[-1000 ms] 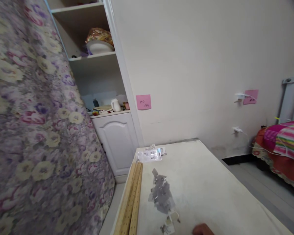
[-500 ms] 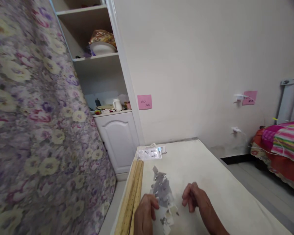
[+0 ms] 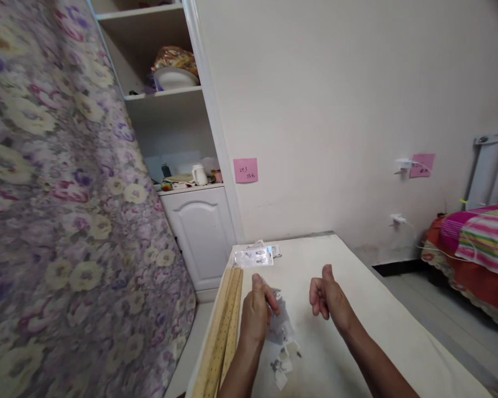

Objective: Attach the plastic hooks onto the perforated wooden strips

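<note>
Above the left part of a pile of small clear and greyish plastic packets (image 3: pixel 283 327), my left hand (image 3: pixel 257 309) is raised with its thumb up and its fingers loosely bent, apart from the thumb. No object shows in it, and it hides part of the pile. To the right of the pile, my right hand (image 3: pixel 327 296) hovers over the white tabletop (image 3: pixel 357 287), thumb up and fingers half curled, also with nothing visible in it. Small white pieces (image 3: pixel 281 376) with dark bits lie at the pile's near end.
Long wooden strips with holes (image 3: pixel 222 337) lie along the table's left edge. A clear plastic package (image 3: pixel 253 256) rests at the far left corner. Beyond are a white cabinet (image 3: pixel 197 237), a floral curtain (image 3: pixel 83 221), the wall (image 3: pixel 315 110) and a bed (image 3: pixel 481 243).
Both my hands have moved forward and up over the table, and their thumbs now point upward. My left hand now covers the far part of the pile.
</note>
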Tool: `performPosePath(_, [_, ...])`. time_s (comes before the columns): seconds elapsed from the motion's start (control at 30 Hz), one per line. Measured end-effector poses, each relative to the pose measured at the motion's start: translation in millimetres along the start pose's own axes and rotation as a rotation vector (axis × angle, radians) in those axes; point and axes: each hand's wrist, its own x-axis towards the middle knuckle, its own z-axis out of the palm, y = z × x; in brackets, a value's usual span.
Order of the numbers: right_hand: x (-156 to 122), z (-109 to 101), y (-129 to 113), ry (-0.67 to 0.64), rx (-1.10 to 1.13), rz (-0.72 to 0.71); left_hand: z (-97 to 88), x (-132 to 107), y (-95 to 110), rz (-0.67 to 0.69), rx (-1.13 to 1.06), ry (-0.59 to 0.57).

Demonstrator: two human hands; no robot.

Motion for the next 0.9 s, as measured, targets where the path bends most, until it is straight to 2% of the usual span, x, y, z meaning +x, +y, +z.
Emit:
performPosePath(0.23, [5.4,-4.0,7.6,0.026,-0.032,0.017,1.3,10.8,-8.2,-0.002,-0.003,0.004])
performPosePath(0.4, [7.5,-5.6,9.7,0.020,-0.019,0.026,2.2,12.3,-5.4,0.009,0.010,0.003])
performPosePath(0.6, [-3.8,-5.4,4.4,0.039,-0.032,-0.056,8.3,-1.2,-7.0,0.046,0.076,-0.034])
performPosePath(0.7, [-15.3,-5.1,15.1,0.025,-0.108,-0.079,10.6,-18.1,-25.2,0.091,0.178,-0.091])
performPosePath(0.77, [-23.8,-4.6,33.5,-0.019,-0.180,-0.050,6.0,-31.3,-44.2,0.096,0.291,-0.107])
performPosePath(0.9, [-43.5,-1.2,87.8,-0.119,-0.321,0.019,-24.8,-57.7,-88.7,0.035,0.555,-0.007])
